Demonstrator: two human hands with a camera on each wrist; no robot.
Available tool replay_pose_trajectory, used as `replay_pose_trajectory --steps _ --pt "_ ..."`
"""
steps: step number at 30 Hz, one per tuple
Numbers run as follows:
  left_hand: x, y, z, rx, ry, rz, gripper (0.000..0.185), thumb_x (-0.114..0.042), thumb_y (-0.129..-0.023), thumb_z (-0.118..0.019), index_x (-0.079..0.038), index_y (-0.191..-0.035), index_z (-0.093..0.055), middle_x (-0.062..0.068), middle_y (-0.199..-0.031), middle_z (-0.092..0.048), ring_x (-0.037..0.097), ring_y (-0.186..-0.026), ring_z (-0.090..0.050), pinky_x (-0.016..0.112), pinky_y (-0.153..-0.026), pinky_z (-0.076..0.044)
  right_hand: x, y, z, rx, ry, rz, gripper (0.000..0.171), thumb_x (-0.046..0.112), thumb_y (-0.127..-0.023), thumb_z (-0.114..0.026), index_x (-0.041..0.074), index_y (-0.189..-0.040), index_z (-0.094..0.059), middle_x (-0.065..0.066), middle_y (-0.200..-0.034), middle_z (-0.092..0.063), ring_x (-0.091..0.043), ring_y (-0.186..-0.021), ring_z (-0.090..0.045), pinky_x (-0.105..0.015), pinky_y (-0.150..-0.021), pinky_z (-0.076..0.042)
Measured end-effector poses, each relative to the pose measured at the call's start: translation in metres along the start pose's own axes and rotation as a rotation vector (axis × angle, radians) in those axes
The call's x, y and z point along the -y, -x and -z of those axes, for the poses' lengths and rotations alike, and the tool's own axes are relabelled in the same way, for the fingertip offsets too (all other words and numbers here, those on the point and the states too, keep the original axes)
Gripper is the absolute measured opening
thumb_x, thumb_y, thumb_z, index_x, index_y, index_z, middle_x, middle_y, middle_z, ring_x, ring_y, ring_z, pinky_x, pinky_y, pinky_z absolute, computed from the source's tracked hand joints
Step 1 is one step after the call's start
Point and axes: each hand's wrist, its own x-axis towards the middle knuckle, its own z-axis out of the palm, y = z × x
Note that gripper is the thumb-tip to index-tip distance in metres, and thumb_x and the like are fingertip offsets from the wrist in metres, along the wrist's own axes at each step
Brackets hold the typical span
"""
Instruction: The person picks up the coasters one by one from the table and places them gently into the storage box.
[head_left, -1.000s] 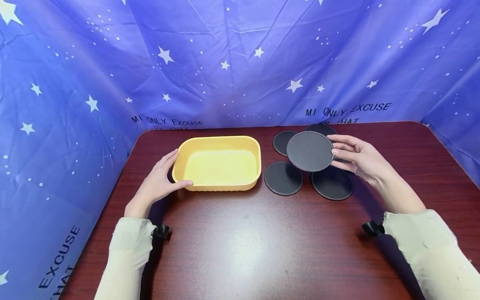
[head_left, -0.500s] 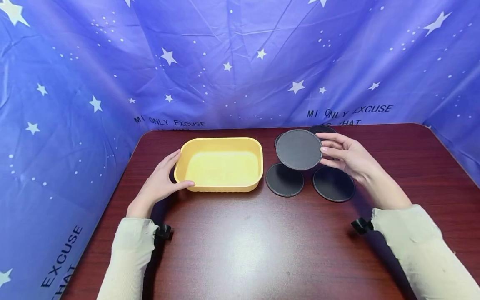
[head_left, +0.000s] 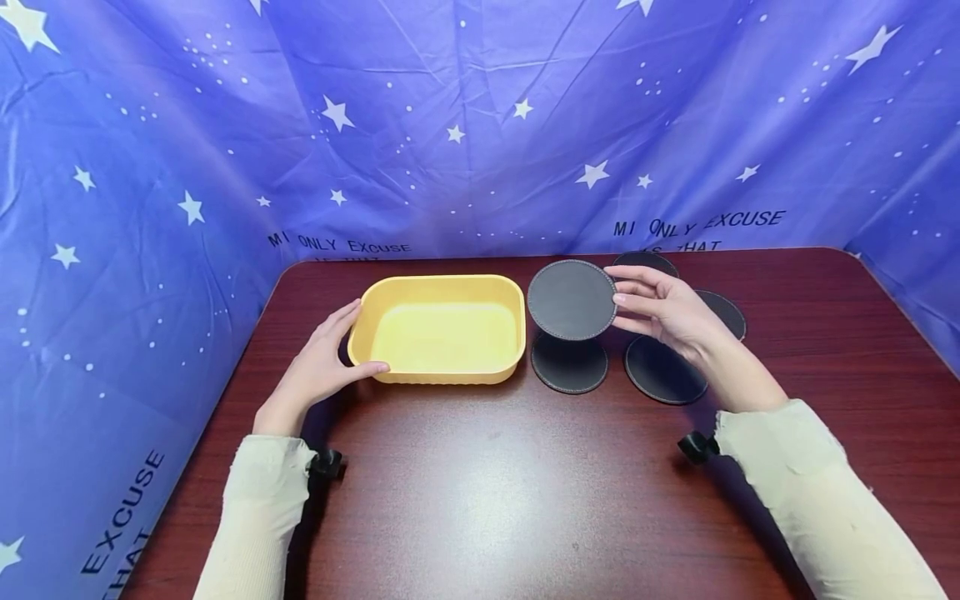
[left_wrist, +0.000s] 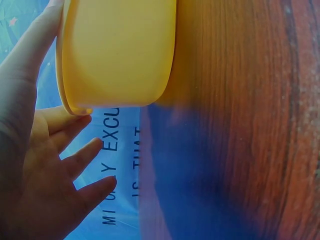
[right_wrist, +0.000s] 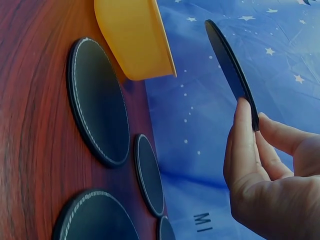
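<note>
A dark red wooden bench (head_left: 480,500) stood before a blue star-printed cloth (head_left: 465,125) that hung behind and to both sides. Nearest the camera, two cream sleeves reached forward. The left hand (head_left: 318,371) rested against the near left corner of a yellow tub (head_left: 442,329), thumb along its near wall and fingers (left_wrist: 75,160) spread and relaxed round the end, steadying it rather than gripping. To the right, the right hand (head_left: 663,312) held a round black coaster (head_left: 572,300) in the air, its edge pinched between thumb and fingers (right_wrist: 245,145), tilted and just right of the tub's rim, above the bench. Under it, one black coaster (head_left: 570,364) lay flat near the tub, another (head_left: 663,371) just beside it to the right. Farther back, two more (head_left: 645,262) (head_left: 726,312) showed partly behind the hand. The pinch took only the coaster's rim, so the disc looked liable to swing or slip free; carried low, its leading edge could catch the tub's right wall and tip it, though the left hand's hold would likely check that.
</note>
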Motion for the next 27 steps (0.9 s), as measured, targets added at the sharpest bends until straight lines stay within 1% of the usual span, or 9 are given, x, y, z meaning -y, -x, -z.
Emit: replay_pose_trajectory --steps 5,15,17,19,22,24,27 --pt "0.001 0.0 0.0 0.002 -0.001 0.004 0.108 -0.047 -0.074 -0.085 -0.009 -0.158 -0.028 0.008 -0.166 -0.026 0.035 -0.152 -0.022 0.06 -0.12 -0.026 -0.004 -0.008 -0.01 -0.001 0.004 -0.019 0.034 -0.006 -0.096 -0.057 0.015 -0.123 -0.063 0.0 -0.103 -0.073 -0.011 -0.092 -0.073 -0.028 -0.08 -0.062" --pt "0.0 0.001 0.001 0.013 0.0 0.014 0.108 -0.047 -0.075 -0.084 -0.009 -0.158 -0.027 0.008 -0.166 -0.025 0.036 -0.152 -0.022 0.061 -0.119 -0.026 -0.012 -0.025 -0.033 -0.013 0.05 -0.066 0.036 -0.002 -0.097 -0.058 0.012 -0.129 -0.054 0.003 -0.1 -0.071 -0.009 -0.089 -0.072 -0.028 -0.08 -0.062" --pt "-0.002 -0.002 0.002 0.008 0.008 0.009 0.108 -0.047 -0.075 -0.084 -0.01 -0.158 -0.027 0.008 -0.166 -0.025 0.036 -0.152 -0.022 0.061 -0.12 -0.026 -0.011 -0.029 -0.037 -0.015 0.059 -0.068 0.037 -0.002 -0.097 -0.058 0.011 -0.131 -0.053 0.003 -0.1 -0.071 -0.009 -0.089 -0.072 -0.028 -0.081 -0.061" --pt "-0.004 -0.004 0.003 0.007 0.015 0.005 0.108 -0.047 -0.075 -0.084 -0.01 -0.159 -0.026 0.008 -0.166 -0.024 0.036 -0.152 -0.022 0.061 -0.12 -0.025 -0.012 -0.033 -0.041 -0.02 0.065 -0.068 0.039 -0.003 -0.097 -0.057 0.009 -0.133 -0.052 0.004 -0.099 -0.07 -0.009 -0.089 -0.071 -0.028 -0.081 -0.061" --pt "-0.005 -0.002 0.003 0.014 0.02 0.009 0.108 -0.047 -0.076 -0.084 -0.01 -0.159 -0.026 0.008 -0.166 -0.024 0.036 -0.152 -0.022 0.061 -0.12 -0.025 -0.017 -0.038 -0.051 -0.023 0.094 -0.086 0.044 -0.005 -0.098 -0.054 0.006 -0.141 -0.048 0.005 -0.098 -0.069 -0.008 -0.089 -0.07 -0.027 -0.082 -0.061" --pt "-0.004 0.001 0.002 0.017 0.02 0.015 0.108 -0.048 -0.076 -0.084 -0.009 -0.158 -0.026 0.009 -0.166 -0.024 0.036 -0.152 -0.022 0.062 -0.119 -0.026 -0.021 -0.042 -0.06 -0.023 0.119 -0.101 0.049 -0.006 -0.099 -0.052 0.004 -0.146 -0.044 0.006 -0.098 -0.067 -0.007 -0.089 -0.068 -0.027 -0.082 -0.061" --pt "-0.002 0.003 0.0 0.013 0.025 0.016 0.108 -0.047 -0.075 -0.084 -0.009 -0.158 -0.027 0.009 -0.165 -0.025 0.036 -0.152 -0.023 0.061 -0.119 -0.026 -0.026 -0.05 -0.076 -0.011 0.145 -0.111 0.052 -0.007 -0.098 -0.051 0.002 -0.149 -0.04 0.005 -0.096 -0.062 -0.006 -0.088 -0.066 -0.028 -0.082 -0.061"
